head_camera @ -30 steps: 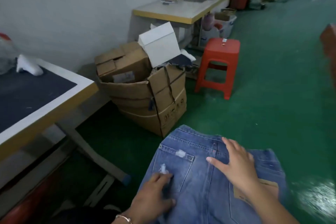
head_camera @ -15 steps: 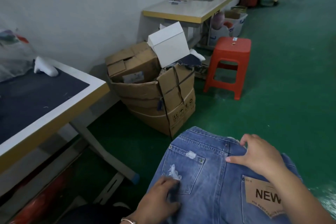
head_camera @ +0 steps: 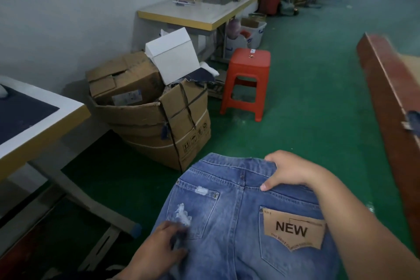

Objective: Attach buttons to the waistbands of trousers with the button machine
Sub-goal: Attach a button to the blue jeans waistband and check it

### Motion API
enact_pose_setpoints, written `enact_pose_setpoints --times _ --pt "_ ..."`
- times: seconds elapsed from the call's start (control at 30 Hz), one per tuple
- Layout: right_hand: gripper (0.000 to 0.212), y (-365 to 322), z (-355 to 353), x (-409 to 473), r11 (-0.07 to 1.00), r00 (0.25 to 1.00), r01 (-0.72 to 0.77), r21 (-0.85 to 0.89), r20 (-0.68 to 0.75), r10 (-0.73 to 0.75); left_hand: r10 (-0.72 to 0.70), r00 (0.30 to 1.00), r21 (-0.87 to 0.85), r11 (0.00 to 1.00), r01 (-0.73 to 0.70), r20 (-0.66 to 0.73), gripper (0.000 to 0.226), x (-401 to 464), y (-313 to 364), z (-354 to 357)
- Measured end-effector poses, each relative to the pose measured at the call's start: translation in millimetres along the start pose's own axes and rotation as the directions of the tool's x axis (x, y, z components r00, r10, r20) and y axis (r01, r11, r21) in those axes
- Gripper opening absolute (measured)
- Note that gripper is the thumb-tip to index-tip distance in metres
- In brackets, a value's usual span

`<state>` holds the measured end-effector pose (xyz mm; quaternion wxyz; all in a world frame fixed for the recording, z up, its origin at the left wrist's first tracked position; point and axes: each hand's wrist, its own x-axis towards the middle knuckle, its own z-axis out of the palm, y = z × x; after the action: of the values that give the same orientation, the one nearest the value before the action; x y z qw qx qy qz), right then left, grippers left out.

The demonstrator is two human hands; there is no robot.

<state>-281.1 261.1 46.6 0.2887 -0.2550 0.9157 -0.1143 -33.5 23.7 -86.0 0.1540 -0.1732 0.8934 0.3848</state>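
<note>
A pair of light blue jeans (head_camera: 236, 216) lies across my lap, back side up, with a brown patch reading NEW (head_camera: 293, 229) on the right back pocket and frayed white rips on the left one. My right hand (head_camera: 288, 171) grips the waistband at its far edge, fingers curled over the top and thumb on the denim. My left hand (head_camera: 159, 250) rests on the left back pocket near the lower rip, fingers loosely bent on the cloth. No button machine is in view.
A white-edged table with a dark top (head_camera: 34, 125) stands at my left. Stacked cardboard boxes (head_camera: 156, 116) sit ahead, a red plastic stool (head_camera: 247, 82) beyond them, and a sewing table (head_camera: 200, 15) by the wall. A brown wooden edge (head_camera: 391, 107) runs along the right.
My right hand slid from lying flat on the jeans up to the waistband and curled over it. The view swung right, showing the NEW patch and the wooden edge.
</note>
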Motion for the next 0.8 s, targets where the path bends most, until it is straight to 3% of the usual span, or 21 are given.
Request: enact_pose_setpoints --times 0.17,0.27,0.37,0.43,0.5,0.53,0.6,0.7,0.8 --pt "0.042 -18.5 1.1 -14.2 0.977 0.987 0.055 -0.206 -0.138 -0.085 0.032 0.998 -0.031 0.999 -0.034 -0.048 0.028 -5.4 5.7 -2.6" --pt "0.032 -32.6 3.5 -30.1 0.979 0.979 0.2 -0.033 -0.042 -0.201 0.038 0.996 -0.052 0.998 -0.043 -0.082 0.026 -12.2 7.6 -10.3" --pt "0.005 -46.0 -8.7 -58.8 0.93 0.932 0.36 0.073 -0.073 -0.355 0.003 0.989 -0.081 0.997 -0.015 -0.145 0.033 -21.5 12.0 -28.3" --pt "0.024 -58.2 -22.6 -84.7 0.865 0.888 0.461 0.2 -0.098 -0.45 0.008 0.974 -0.107 0.994 -0.033 -0.226 0.053 -27.9 15.4 -46.9" --pt "0.051 -75.6 -38.3 -111.4 0.761 0.826 0.558 0.33 -0.138 -0.546 0.022 0.958 -0.193 0.978 -0.08 -0.286 0.077 -38.0 24.6 -72.2" --pt "0.056 -86.5 -46.1 -123.9 0.683 0.758 0.64 0.351 -0.145 -0.636 0.03 0.956 -0.261 0.959 -0.11 -0.292 0.085 -44.9 30.7 -86.8" --pt "0.057 -109.3 -60.6 -143.7 0.542 0.614 0.747 0.384 -0.086 -0.785 0.075 0.958 -0.383 0.906 -0.182 -0.277 0.095 -62.7 45.3 -117.2" --pt "0.056 -142.5 -81.0 -158.7 0.457 0.521 0.75 0.478 -0.002 -0.854 0.194 0.945 -0.421 0.858 -0.294 -0.265 0.102 -98.2 67.4 -157.1" --pt "0.051 -180.5 -93.5 -163.4 0.378 0.429 0.79 0.482 0.005 -0.903 0.34 0.883 -0.443 0.77 -0.459 -0.323 0.106 -141.0 87.1 -190.6"
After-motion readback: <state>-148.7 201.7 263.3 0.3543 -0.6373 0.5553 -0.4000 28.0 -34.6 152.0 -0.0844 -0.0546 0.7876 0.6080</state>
